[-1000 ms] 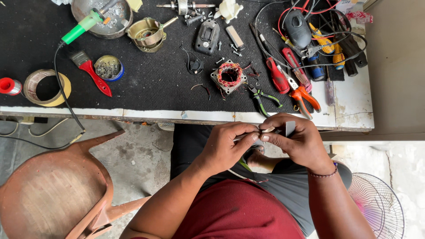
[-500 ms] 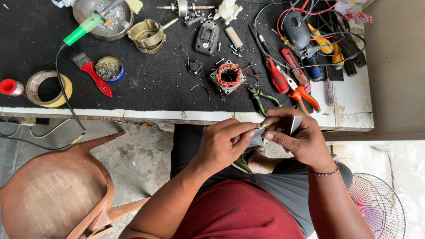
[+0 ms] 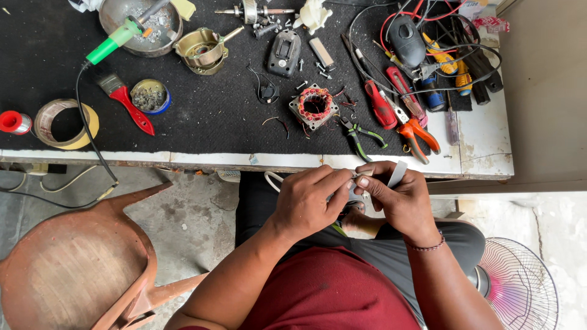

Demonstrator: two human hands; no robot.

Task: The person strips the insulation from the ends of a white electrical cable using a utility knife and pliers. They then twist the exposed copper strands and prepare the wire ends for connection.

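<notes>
A: Head view. Where was the small part held?

B: It was pinched between both hands over the lap, just below the workbench edge (image 3: 428,166). The left hand (image 3: 309,201) was closed on it from the left, thumb and forefinger pressed together.

A: And the right hand (image 3: 400,198)?

B: Fingertips were pressed to the same grey part (image 3: 353,194), a pale strip (image 3: 397,173) raised behind them. The part's long axis could not be told.
</notes>
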